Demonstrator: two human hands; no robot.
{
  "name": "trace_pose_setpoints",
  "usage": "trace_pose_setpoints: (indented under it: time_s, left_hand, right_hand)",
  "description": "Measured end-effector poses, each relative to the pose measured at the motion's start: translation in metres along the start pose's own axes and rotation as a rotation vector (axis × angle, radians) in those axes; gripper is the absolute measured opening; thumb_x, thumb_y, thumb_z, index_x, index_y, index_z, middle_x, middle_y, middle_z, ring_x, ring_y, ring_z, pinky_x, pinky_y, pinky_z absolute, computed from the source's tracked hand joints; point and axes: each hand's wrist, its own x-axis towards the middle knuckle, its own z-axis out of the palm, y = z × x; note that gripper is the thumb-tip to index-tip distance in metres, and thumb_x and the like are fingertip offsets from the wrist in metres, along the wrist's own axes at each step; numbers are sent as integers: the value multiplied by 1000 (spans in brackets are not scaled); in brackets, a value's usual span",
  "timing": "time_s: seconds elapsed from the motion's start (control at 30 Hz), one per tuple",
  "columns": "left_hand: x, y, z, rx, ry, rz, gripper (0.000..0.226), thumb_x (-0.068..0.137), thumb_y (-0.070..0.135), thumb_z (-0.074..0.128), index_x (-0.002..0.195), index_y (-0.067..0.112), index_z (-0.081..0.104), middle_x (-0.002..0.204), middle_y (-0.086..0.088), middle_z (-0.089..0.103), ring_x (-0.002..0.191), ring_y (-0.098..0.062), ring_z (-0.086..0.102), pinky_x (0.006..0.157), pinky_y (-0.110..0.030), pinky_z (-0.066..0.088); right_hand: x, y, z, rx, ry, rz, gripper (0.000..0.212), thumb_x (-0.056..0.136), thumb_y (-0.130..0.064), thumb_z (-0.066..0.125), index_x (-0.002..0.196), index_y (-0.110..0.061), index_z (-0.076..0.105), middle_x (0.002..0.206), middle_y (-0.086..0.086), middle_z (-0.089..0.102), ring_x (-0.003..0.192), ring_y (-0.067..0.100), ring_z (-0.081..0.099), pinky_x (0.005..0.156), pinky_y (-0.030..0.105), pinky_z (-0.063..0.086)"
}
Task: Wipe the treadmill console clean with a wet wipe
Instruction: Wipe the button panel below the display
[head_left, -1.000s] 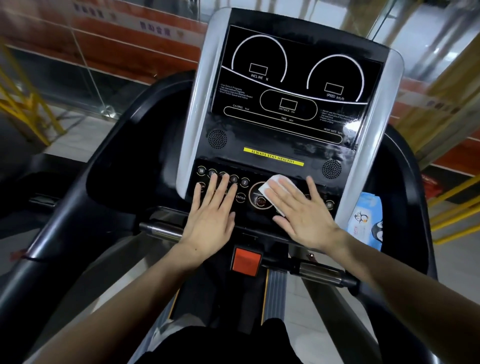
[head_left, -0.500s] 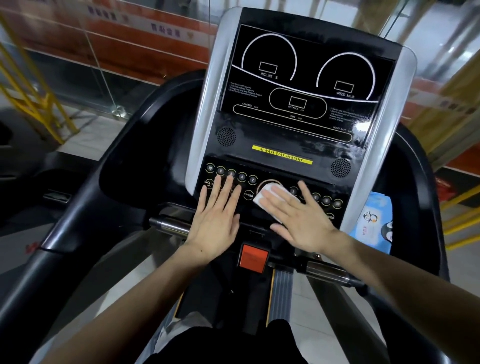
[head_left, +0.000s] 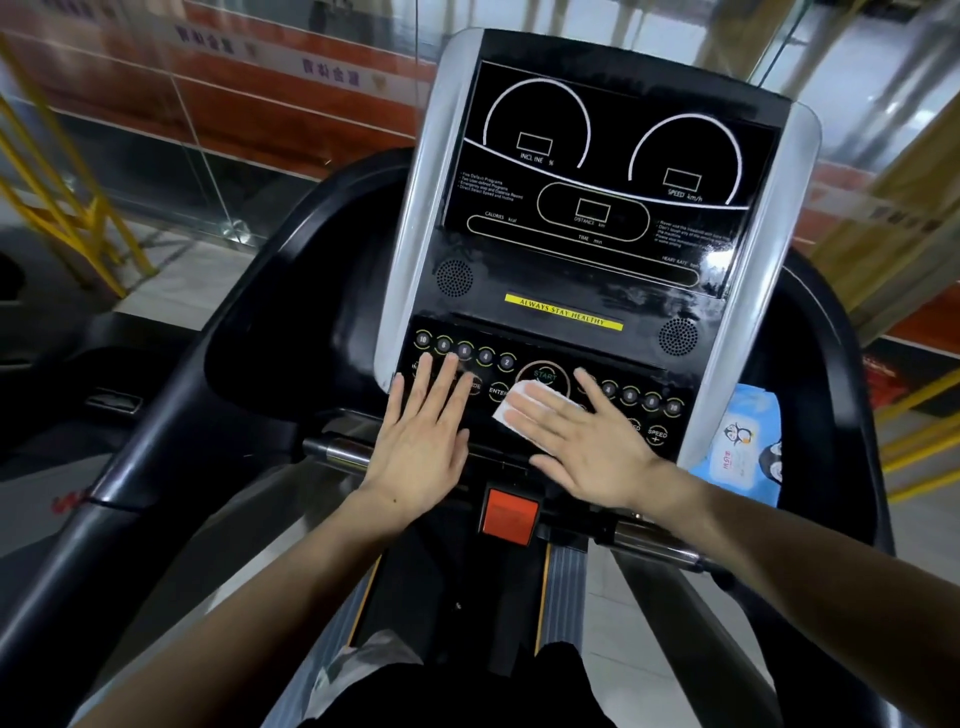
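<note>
The right hand (head_left: 587, 447) presses flat, fingers spread, on the wipe (head_left: 519, 410) against the console (head_left: 571, 322); the left hand (head_left: 423, 447) rests flat beside it.

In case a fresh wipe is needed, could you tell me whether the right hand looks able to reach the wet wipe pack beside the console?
Probably yes. The right hand lies flat on the wipe, and the blue wet wipe pack sits just right of the console with nothing between.

one head-worn wide-angle view, looking forward and down from above the belt, close in on the treadmill console (head_left: 597, 218); both forearms reach in from the bottom edge, glass railing (head_left: 171, 156) blurred beyond on the left.
</note>
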Motion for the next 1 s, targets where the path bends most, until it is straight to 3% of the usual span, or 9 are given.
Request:
trace_pose_setpoints:
  time_s: [0.13, 0.27, 0.43, 0.63, 0.77, 0.87, 1.0]
  left_hand:
    - [0, -9, -1, 9, 2, -5, 69, 104, 33, 45, 164, 15, 17, 174, -8, 1, 160, -31, -10, 128, -58, 6]
    - [-1, -13, -1, 7, -3, -8, 70, 104, 34, 43, 165, 16, 15, 174, -8, -2, 160, -31, -11, 128, -58, 7]
    - [-5, -21, -3, 5, -11, -10, 68, 104, 34, 42, 165, 16, 16, 174, -8, 0, 160, -30, -12, 128, -57, 7]
    - [-4, -32, -6, 5, 5, -11, 67, 104, 34, 43, 164, 15, 19, 174, -9, 5, 160, -31, -10, 129, -57, 7]
    - [-6, -39, -7, -14, 12, -27, 68, 103, 33, 42, 164, 14, 19, 174, -9, 5, 160, -30, -8, 129, -57, 8]
    - [-9, -47, -7, -17, 6, -20, 68, 103, 32, 43, 164, 14, 18, 174, -8, 5, 160, -28, -9, 129, -54, 8]
    - [-9, -53, -9, -43, 0, -30, 70, 103, 31, 45, 165, 15, 16, 174, -10, 2, 160, -24, -9, 129, -53, 6]
  right_hand:
    - [18, 24, -18, -33, 34, 101, 65, 110, -52, 29, 167, -22, 16, 174, -1, 15, 162, 19, 10, 127, 62, -4]
    - [26, -2, -15, 10, 89, 248, 68, 110, -52, 31, 167, -21, 12, 175, 1, 13, 162, 21, 8, 127, 63, -4]
    - [19, -14, -7, 9, 40, 45, 65, 110, -52, 32, 167, -24, 17, 174, -1, 15, 162, 20, 9, 128, 61, -1]
    - [42, 6, -26, 0, 89, 223, 64, 110, -51, 29, 167, -23, 18, 173, 1, 19, 161, 20, 12, 126, 65, -3]
    - [34, -31, -8, 35, 33, 77, 63, 110, -51, 29, 166, -23, 21, 174, 1, 18, 162, 22, 10, 127, 64, 0]
    - [40, -17, -15, 27, 22, 18, 63, 110, -51, 31, 166, -24, 23, 172, -1, 19, 161, 19, 12, 127, 64, -2]
    - [54, 7, -30, 4, 78, 183, 65, 110, -53, 29, 167, -24, 17, 173, -2, 17, 161, 16, 11, 125, 63, -11]
